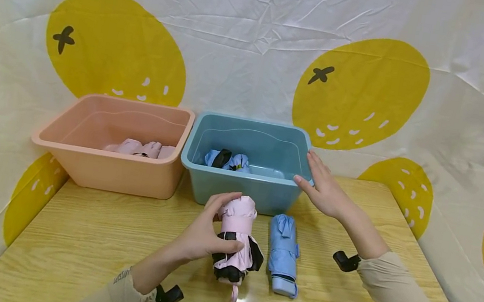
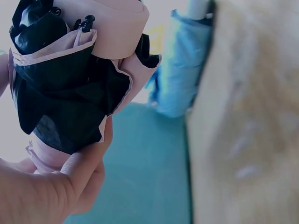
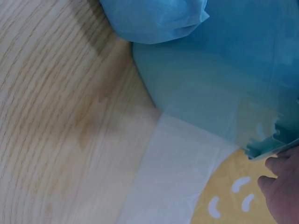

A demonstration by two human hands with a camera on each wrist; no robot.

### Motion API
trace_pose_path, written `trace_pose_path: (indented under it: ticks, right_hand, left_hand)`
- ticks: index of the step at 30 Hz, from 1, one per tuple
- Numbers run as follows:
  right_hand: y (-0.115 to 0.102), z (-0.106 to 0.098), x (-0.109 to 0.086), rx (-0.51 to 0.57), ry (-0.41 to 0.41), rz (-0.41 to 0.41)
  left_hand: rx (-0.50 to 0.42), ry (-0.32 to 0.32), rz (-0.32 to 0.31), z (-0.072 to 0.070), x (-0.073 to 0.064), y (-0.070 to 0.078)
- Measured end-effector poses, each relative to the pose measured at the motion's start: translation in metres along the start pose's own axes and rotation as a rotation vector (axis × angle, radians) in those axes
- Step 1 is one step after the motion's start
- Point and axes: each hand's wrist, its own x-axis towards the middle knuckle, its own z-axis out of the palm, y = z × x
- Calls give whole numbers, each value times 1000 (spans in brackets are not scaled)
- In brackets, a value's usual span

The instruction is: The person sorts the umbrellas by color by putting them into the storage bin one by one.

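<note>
A pink folded umbrella (image 1: 239, 225) with black inner cloth and a pink strap is gripped by my left hand (image 1: 209, 233), thumb on one side and fingers round its upper end. In the left wrist view the umbrella's black folds (image 2: 70, 88) and pink handle end (image 2: 112, 28) show close up. Just right of it on the table lies a blue folded umbrella (image 1: 283, 254). My right hand (image 1: 323, 188), fingers straight, rests at the right front corner of the blue bin (image 1: 242, 188). In the right wrist view, part of the right hand (image 3: 285, 186) shows at the bin's rim.
Left of the blue bin stands a peach bin (image 1: 118, 173) holding pink bundles (image 1: 143, 149). Blue and black bundles (image 1: 226, 160) lie inside the blue bin. Behind hangs a white cloth with yellow fruit shapes (image 1: 117, 47). The wooden table (image 1: 111, 241) runs under everything.
</note>
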Motion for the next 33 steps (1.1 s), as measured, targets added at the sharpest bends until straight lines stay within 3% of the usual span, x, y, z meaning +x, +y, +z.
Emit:
trace_pose_path:
  ticks: [9,17,27,30,33]
  right_hand:
    - [2,0,1,0,-2,-8]
    - [2,0,1,8,-6,-8]
    - [3,-1,2,11,-20,0]
    - [4,-1,3,7,-19,-1]
    - [4,0,3,7,-19,-3]
  left_hand:
    - [-119,97,105,-31,-6,28]
    - [-175,182,173,-74,-5,53]
    - [-181,353,238,-153,13,86]
    - [-158,381,218,-182,21,91]
    - [-88,415,143,-210,30,93]
